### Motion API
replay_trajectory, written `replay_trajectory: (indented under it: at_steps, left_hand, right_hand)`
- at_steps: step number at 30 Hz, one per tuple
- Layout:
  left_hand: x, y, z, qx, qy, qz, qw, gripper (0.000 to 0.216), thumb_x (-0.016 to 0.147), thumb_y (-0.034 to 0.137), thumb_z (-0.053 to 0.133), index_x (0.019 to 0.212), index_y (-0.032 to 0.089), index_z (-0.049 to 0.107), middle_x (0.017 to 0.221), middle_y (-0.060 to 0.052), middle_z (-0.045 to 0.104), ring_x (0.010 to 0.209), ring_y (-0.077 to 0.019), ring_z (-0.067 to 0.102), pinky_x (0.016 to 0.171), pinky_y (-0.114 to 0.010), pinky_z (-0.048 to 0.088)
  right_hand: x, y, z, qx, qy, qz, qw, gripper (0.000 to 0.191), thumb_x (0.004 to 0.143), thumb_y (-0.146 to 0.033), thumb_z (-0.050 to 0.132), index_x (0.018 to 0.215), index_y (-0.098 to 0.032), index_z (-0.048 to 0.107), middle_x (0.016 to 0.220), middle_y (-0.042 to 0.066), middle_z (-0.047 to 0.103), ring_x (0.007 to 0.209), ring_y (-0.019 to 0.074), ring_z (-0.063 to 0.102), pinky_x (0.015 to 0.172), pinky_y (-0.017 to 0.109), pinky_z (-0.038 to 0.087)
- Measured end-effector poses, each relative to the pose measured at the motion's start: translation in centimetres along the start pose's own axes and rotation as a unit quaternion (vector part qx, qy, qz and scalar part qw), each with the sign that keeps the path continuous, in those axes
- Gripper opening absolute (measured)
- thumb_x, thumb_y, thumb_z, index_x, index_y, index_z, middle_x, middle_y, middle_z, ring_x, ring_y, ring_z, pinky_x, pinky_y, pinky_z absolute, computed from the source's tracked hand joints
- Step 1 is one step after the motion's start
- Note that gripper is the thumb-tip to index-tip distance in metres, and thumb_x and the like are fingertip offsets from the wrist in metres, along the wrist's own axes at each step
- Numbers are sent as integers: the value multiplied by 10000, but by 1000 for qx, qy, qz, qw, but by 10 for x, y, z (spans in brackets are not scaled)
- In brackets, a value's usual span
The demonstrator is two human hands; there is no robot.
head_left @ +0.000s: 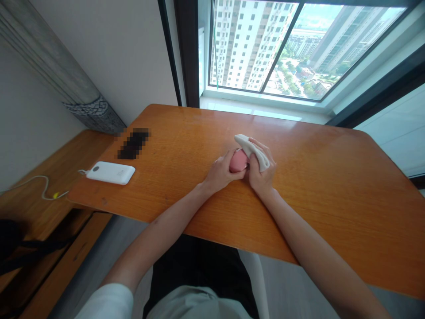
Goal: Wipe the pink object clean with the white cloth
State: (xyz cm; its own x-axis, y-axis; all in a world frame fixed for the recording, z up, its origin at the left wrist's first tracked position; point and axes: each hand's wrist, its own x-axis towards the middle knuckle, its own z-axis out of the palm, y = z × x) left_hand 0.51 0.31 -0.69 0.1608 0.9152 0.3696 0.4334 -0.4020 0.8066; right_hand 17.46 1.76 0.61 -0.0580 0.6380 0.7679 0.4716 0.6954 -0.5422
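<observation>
Wide bare wood is seen across the bench [332,186]: the whole right half lies open from the near edge to the far edge, and nothing is met there. At the middle, the path is taken up by the two hands, the left hand [221,173] and the right hand [262,170], pressed together around a pink object [238,161] and a white cloth [252,148]. To the left, a white power bank [111,173] is laid near the corner, its cable [43,184] trailing off the edge, and a dark blurred item [133,142] sits just behind it. Between those and the hands, a clear strip of bench is left.
</observation>
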Motion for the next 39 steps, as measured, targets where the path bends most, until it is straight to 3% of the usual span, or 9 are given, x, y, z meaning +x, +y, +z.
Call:
replay_trajectory:
  at_steps: [5, 9, 13, 22, 32, 35, 39]
  left_hand:
    - [-1, 2, -1, -2, 1, 9, 1000, 668, 901, 377, 858, 1489, 262, 563, 1377, -85, 774, 1218, -310, 766, 1080, -435, 596]
    - [-1, 3, -1, 4, 4, 9, 1000, 676, 901, 396, 868, 1492, 276, 564, 1394, -81, 767, 1220, -312, 765, 1072, -433, 600]
    - [-1, 3, -2, 7, 4, 9, 1000, 657, 909, 421, 863, 1482, 289, 570, 1381, -75, 771, 1203, -306, 769, 1042, -419, 611]
    - [-2, 2, -2, 8, 9, 8, 1000, 678, 889, 397, 882, 1475, 273, 565, 1401, -86, 763, 1201, -320, 766, 1041, -436, 611]
    - [-3, 6, -4, 3, -3, 6, 1000, 674, 929, 432, 863, 1499, 269, 542, 1440, -96, 743, 1266, -328, 745, 1089, -458, 591]
    - [-3, 5, -4, 0, -1, 8, 1000, 684, 930, 423, 860, 1511, 265, 534, 1456, -101, 734, 1281, -337, 741, 1106, -469, 585]
    - [-3, 3, -3, -4, 1, 12, 1000, 703, 928, 429, 855, 1529, 282, 520, 1501, -97, 709, 1318, -345, 726, 1137, -484, 575]
  right_hand:
    - [-2, 7, 4, 34, 31, 53, 998, 390, 1116, -442, 517, 1348, -261, 772, 1394, 100, 790, 1356, 305, 718, 1213, 569, 544]
    - [-4, 17, 8, 42, 57, 145, 987, 402, 1089, -516, 538, 1146, -232, 818, 1126, 82, 841, 1071, 287, 786, 1057, 515, 617]
    - [-1, 22, 8, 77, 66, 234, 967, 452, 1058, -579, 556, 994, -217, 820, 910, 33, 812, 890, 247, 741, 916, 421, 618]
    - [-1, 42, 10, 151, 65, 298, 940, 454, 1025, -597, 588, 1012, -199, 806, 957, 20, 808, 913, 223, 723, 953, 406, 585]
    - [0, 20, 7, 113, 60, 259, 957, 443, 1054, -553, 557, 1053, -211, 839, 950, 33, 832, 900, 247, 760, 902, 406, 612]
    - [-4, 18, 5, 78, 49, 198, 976, 432, 1079, -533, 535, 1139, -231, 838, 1051, 50, 849, 990, 276, 783, 983, 468, 628]
    - [-5, 11, -2, 42, 16, 69, 997, 421, 1111, -464, 508, 1362, -263, 781, 1346, 80, 808, 1282, 309, 742, 1180, 564, 567]
